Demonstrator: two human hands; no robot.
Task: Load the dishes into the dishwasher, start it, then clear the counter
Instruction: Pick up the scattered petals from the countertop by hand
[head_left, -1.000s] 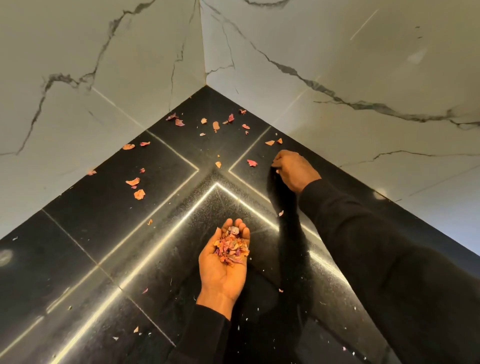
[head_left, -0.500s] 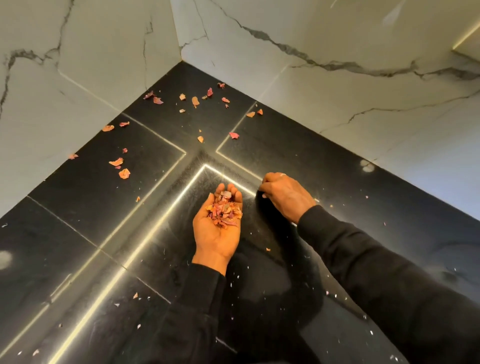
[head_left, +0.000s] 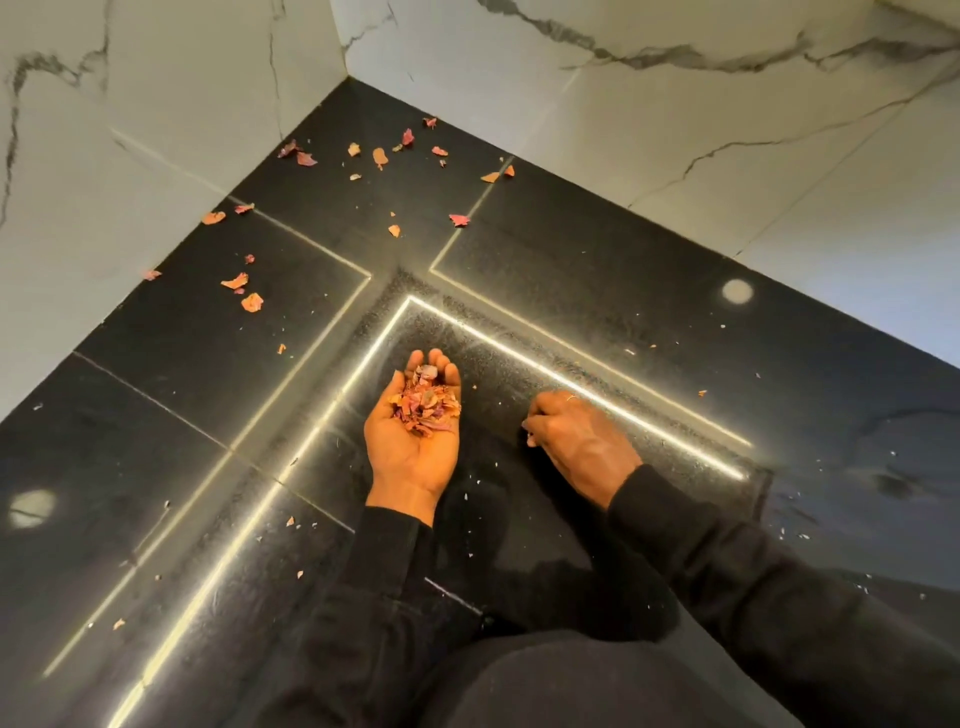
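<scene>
Counter (head_left: 597, 270) fills the head view, black and glossy, running into a corner between two white marble walls (head_left: 182, 104) with grey veins. The left hand (head_left: 410, 457) is out over the middle of it, palm up, fingers lightly cupped. It carries a pile of scraps (head_left: 426, 402), dry pink and orange flakes heaped from the palm up onto the fingers. The right hand (head_left: 576, 436) sits just to its right, the two apart with a strip of bare counter between them. Its knuckles are up, its fingers curled under, the tips drawn in toward the thumb down at the surface. Whether they pinch a flake, I cannot tell. A thin ring (head_left: 570, 398) shows on one finger, and both arms are in black sleeves (head_left: 727, 561). Further out, loose scraps (head_left: 379, 156) lie scattered toward the corner, well apart from both hands. There is a cluster close to where the walls meet, a red flake (head_left: 459, 220) by a seam line, and a few orange ones (head_left: 252, 301) nearer the left wall. Tiny pale crumbs (head_left: 465, 496) dot the surface around the wrists. Bright light strips (head_left: 519, 356) reflect in an L across the polish, one leg passing just beyond the right hand. A round glare spot (head_left: 736, 291) sits off to the right.
</scene>
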